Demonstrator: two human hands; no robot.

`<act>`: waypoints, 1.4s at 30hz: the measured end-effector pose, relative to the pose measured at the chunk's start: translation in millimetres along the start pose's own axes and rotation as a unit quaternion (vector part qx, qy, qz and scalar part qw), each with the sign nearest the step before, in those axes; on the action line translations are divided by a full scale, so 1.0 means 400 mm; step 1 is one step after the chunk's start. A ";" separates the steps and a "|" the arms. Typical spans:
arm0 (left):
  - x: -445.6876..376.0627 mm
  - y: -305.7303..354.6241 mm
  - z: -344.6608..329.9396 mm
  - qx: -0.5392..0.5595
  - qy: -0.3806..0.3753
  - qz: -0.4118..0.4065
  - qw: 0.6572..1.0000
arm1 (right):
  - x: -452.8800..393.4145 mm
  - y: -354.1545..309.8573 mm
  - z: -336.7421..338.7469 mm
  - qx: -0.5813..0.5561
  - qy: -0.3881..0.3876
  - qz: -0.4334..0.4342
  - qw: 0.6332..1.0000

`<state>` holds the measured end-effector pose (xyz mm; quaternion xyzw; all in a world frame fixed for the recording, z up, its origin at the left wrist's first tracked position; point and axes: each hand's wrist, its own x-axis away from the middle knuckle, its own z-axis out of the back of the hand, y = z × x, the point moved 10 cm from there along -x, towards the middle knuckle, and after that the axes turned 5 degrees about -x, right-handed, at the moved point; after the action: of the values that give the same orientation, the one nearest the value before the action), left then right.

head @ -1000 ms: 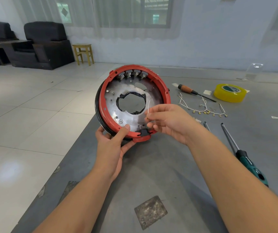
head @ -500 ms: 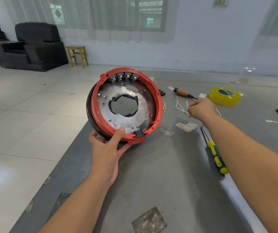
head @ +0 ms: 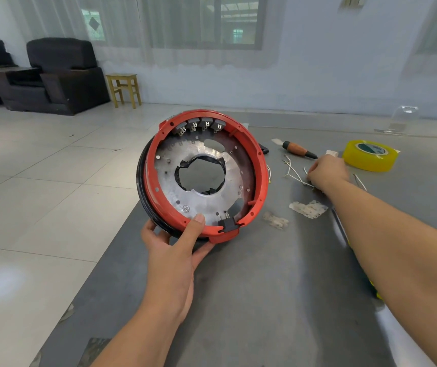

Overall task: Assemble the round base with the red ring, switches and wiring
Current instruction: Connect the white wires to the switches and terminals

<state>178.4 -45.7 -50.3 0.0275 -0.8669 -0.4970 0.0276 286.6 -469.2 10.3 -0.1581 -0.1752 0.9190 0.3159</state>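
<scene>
The round base (head: 204, 176) sits just left of the frame's centre, held up on edge and tilted toward the viewer by the left hand (head: 175, 250), whose thumb presses on the lower rim of the red ring (head: 261, 168) while the fingers curl behind, so that hand is firmly closed on the base. A row of four switches (head: 199, 125) lines the inside of the ring at the top, and a black connector block (head: 228, 225) sits at the bottom edge, beside the thumb. The right hand (head: 327, 173) is stretched out to the right of centre, lowered onto the loose wiring (head: 292, 172) lying on the grey table (head: 238, 300); its fingers are curled down at the wires, but from here I cannot tell whether they have actually pinched one. To my eye the step is fetching the next lead, and it would go best by taking one strand near its terminal end so the rest does not drag along tangled, while keeping the base steady and angled so the switch lugs stay in sight. Nearby lie a wooden-handled screwdriver (head: 298, 149), a roll of yellow tape (head: 369, 154) and scraps of white residue (head: 308, 209). As for containers, the only one is the base itself: its metal plate is bare, with no wires yet run inside.
</scene>
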 end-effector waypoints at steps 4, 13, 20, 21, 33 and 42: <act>0.002 -0.001 -0.002 0.000 -0.003 -0.003 1.000 | -0.003 0.008 -0.017 0.007 -0.022 -0.015 1.000; 0.009 0.008 -0.009 -0.011 0.001 -0.010 1.000 | 0.026 -0.040 0.028 0.029 -0.042 0.031 0.998; 0.016 0.010 -0.001 0.010 0.015 0.004 1.000 | 0.140 -0.137 -0.033 -0.033 -0.109 0.131 0.985; 0.017 0.011 -0.001 0.015 0.016 0.005 1.000 | 0.155 -0.147 -0.052 -0.036 -0.121 0.138 0.982; 0.006 0.004 0.004 0.033 0.018 0.017 0.999 | 0.164 -0.197 -0.135 -0.036 -0.092 0.162 0.982; 0.005 -0.001 0.005 0.028 0.019 0.017 0.999 | 0.141 -0.182 -0.124 -0.035 -0.056 0.096 0.993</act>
<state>176.2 -44.4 -51.7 0.0229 -0.8802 -0.4711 0.0522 302.4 -368.5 -13.3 -0.1330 -0.2091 0.9457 0.2104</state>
